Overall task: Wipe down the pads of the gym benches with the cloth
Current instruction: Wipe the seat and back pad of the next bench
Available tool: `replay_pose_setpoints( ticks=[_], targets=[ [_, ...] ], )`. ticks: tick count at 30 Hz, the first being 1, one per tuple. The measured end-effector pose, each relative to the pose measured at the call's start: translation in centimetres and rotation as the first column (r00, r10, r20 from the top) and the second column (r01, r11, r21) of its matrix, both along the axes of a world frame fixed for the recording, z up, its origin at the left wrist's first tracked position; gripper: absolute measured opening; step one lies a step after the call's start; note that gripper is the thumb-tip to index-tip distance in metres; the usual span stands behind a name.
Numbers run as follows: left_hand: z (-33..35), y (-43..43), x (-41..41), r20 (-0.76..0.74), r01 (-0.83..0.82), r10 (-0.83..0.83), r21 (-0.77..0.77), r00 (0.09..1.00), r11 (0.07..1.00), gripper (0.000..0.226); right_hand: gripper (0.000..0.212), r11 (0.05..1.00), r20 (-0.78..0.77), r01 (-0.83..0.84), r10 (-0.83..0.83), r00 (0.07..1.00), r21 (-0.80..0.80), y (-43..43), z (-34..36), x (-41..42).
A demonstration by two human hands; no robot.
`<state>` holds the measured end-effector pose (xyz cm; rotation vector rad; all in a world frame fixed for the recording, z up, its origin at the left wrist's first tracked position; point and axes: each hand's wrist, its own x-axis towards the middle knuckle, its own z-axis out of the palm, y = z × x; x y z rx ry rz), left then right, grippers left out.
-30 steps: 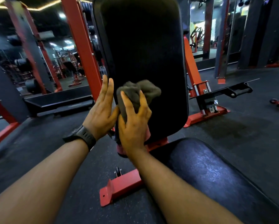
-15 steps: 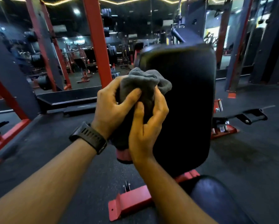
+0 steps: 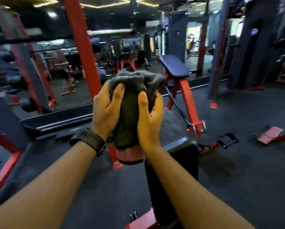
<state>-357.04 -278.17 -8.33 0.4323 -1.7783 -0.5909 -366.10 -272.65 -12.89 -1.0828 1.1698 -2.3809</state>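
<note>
Head view.

1. Near bench pad [image 3: 183,156]: black, below the forearms, running toward the bottom edge of the view.
2. Cloth [image 3: 132,100]: grey, bunched into an upright roll, held above and just left of the near bench pad's far end. Whether it touches the pad cannot be told. A red piece hangs at its lower end; what it is cannot be told.
3. Left hand [image 3: 105,113]: grips the cloth's left side, fingers curled behind it, thumb pressed across the front.
4. Right hand [image 3: 151,119]: grips the cloth's right side in the same way, thumb on the front.
5. Watch [image 3: 89,140]: black, on the left wrist, left of the near bench pad's far end.
6. Red frame foot [image 3: 143,219]: at the pad's near left side.
7. Second bench pad [image 3: 174,66]: well beyond the near bench pad's far end, tilted on a red frame [image 3: 188,103].
8. Red post [image 3: 82,47]: upright, beyond and left of the near bench pad.
9. Floor [image 3: 237,179]: dark, to the right of the near bench pad.
</note>
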Motion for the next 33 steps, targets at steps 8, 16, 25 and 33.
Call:
replay_pose_setpoints(
  ticks=[8, 16, 25, 33],
  targets=[
    [8.6, 7.4, -13.5, 0.066, 0.297, -0.292, -0.074, 0.954, 0.952, 0.032, 0.036, 0.862, -0.067, 0.500, -0.496, 0.866, 0.084, 11.1, 9.0, -11.2],
    [6.8, 26.8, -22.0, 0.186, 0.590, -0.572, -0.058, 0.799, 0.806, 0.033, 0.044, 0.685, -0.189, 0.684, -0.658, 0.729, 0.253, 34.8, 8.1, -16.7],
    [5.5, 54.4, -24.7, 0.222, 0.776, -0.753, -0.026, 0.619, 0.630, 0.031, 0.037, 0.273, -0.289, 0.918, -0.889, 0.355, 0.288, 63.0, 7.5, -14.6],
    [3.3, 72.2, -24.7, 0.339, 0.831, -0.773, -0.051, 0.536, 0.553, 0.040, 0.037, 0.029, -0.404, 0.924, -0.893, 0.196, 0.382, 81.4, 5.6, -13.0]
  ],
)
